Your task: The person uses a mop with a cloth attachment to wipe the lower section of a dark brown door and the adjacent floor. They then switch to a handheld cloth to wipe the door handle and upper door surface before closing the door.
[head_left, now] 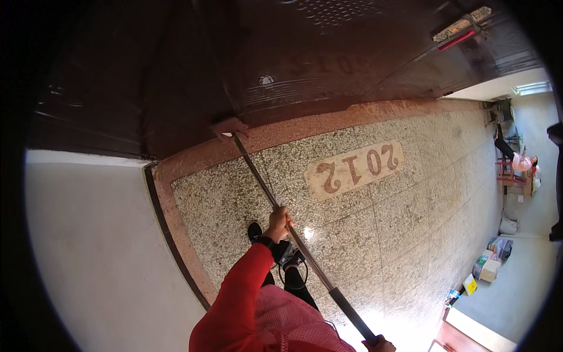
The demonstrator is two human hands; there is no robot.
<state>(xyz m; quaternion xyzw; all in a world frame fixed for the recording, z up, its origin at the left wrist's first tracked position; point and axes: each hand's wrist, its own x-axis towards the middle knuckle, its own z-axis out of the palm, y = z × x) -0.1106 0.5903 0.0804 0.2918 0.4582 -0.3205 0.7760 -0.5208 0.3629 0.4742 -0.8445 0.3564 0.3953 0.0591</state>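
My left hand (280, 223) is closed around the middle of a long metal pole (303, 246), with a red sleeve and a dark wristband behind it. At the lower edge, my right hand (379, 344) holds the end of the pole's black grip (354, 314). The pole slants up and left to a pinkish-brown cloth head (232, 128), which lies where the dark brown door (184, 97) meets the reddish floor border (281, 130). Below my left hand, my dark shoes (254, 232) stand on the speckled terrazzo floor (400, 220).
A white wall (96, 229) with dark skirting is on the left. At the far right a person in a pink top (522, 162) sits by red wooden furniture (510, 176). Cardboard boxes (487, 267) and a yellow-and-white container (469, 284) stand along the right wall.
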